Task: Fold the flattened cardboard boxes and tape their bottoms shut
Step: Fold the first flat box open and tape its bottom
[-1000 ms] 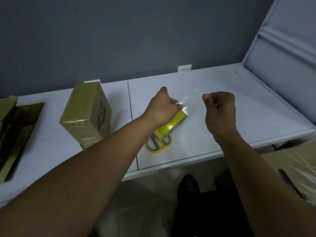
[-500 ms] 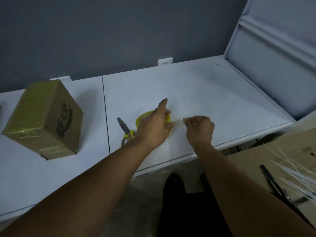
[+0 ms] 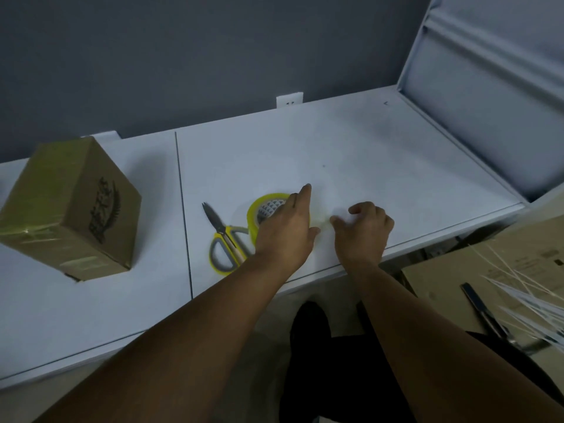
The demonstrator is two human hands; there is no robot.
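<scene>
Head view shows my left hand [image 3: 285, 230] spread flat on the tape roll [image 3: 265, 209], right hand [image 3: 361, 228] curled just beside it, apparently pinching the tape's end; 1 taped box [image 3: 70, 209] stands well left; next, I judge, another flat box.

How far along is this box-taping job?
One cardboard box stands folded on the white table, tape across its upturned end, so that one looks done. In hand: the left hand rests on the yellow tape roll beside the scissors; the right hand pinches near it. Further boxes aren't visible on the table.
</scene>
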